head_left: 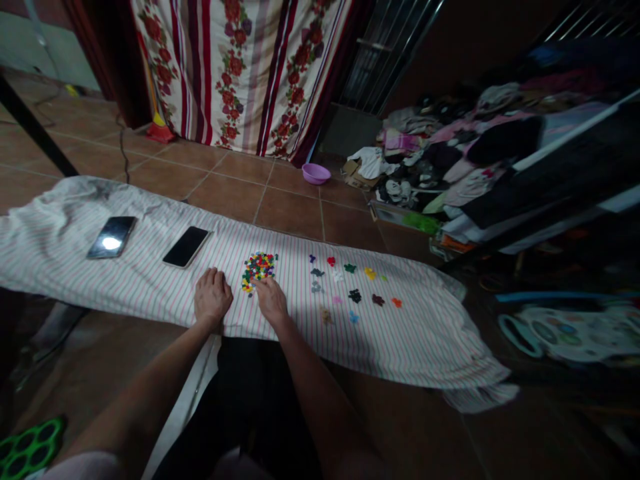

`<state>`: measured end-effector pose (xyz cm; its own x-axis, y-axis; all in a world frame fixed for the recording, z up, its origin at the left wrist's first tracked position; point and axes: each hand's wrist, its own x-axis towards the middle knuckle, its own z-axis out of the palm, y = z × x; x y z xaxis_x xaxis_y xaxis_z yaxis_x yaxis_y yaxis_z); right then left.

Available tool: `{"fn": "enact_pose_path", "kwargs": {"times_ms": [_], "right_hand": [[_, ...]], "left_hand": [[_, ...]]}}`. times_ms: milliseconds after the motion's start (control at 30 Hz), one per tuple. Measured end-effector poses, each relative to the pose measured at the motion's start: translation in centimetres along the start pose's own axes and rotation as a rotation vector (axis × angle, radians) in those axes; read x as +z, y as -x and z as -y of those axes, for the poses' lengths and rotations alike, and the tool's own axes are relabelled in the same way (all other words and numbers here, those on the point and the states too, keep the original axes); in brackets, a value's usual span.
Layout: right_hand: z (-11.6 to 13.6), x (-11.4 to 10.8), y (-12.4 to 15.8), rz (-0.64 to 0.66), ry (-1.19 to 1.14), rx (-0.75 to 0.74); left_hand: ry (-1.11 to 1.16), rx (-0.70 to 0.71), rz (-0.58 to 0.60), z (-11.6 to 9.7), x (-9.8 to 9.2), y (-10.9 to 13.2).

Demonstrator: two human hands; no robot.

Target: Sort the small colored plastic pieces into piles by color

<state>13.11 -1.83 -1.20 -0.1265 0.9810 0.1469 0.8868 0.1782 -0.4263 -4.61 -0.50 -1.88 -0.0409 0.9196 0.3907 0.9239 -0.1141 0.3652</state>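
A heap of small mixed-colour bead-like pieces (259, 265) lies on the striped cloth (295, 333). My right hand (273, 301) reaches to the heap's near right edge, thumb and fingers drawn together at the pieces. Whatever is between those fingertips is too small to make out. To the left of the heap, my left hand (213, 298) rests palm down on the cloth, holding nothing visible. Right of the heap, small groups lie sorted by colour, among them red pieces (331, 261), yellow pieces (370, 273), black pieces (355, 295) and light blue pieces (354, 317).
Two phones, one with a bright reflection (113, 238) and one dark (187, 247), lie on the cloth's left part. Beyond the cloth-covered surface are a purple basin (316, 174), a floral curtain (235, 73) and a pile of clothes (450, 147) at the right.
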Motion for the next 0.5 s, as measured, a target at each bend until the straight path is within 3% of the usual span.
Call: {"fn": "enact_pose_path", "kwargs": {"times_ms": [500], "right_hand": [[0.39,-0.55,0.99,-0.080,-0.100,0.044]], "left_hand": [[0.067,0.008,-0.058,0.01,-0.03,0.03]]}}
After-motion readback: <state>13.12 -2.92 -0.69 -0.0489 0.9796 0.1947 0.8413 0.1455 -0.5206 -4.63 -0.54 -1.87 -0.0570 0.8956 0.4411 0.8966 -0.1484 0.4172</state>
